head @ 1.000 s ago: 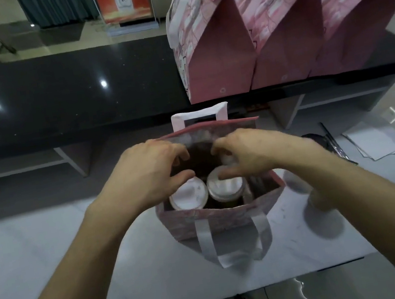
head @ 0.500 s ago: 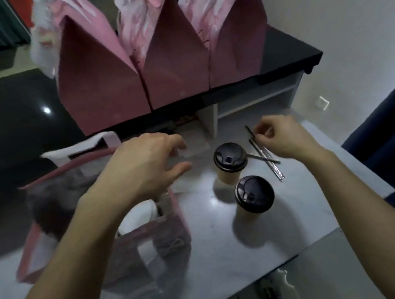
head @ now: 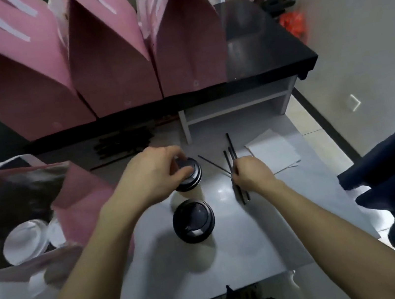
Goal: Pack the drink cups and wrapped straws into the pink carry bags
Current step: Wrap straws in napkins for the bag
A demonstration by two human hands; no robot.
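Left hand (head: 152, 175) clamps the far cup's (head: 188, 176) lid (likely pops off; take the wall); right hand (head: 249, 172) pinches light straws (head: 230, 149).

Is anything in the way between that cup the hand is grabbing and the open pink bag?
Nothing visible. The left hand grips the far cup; only bare counter lies toward the open bag.

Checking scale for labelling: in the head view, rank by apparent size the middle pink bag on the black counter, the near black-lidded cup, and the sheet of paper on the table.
1. Middle pink bag
2. Sheet of paper
3. Near black-lidded cup
Paper and cup look close; the cup's nearness makes that order unsure.
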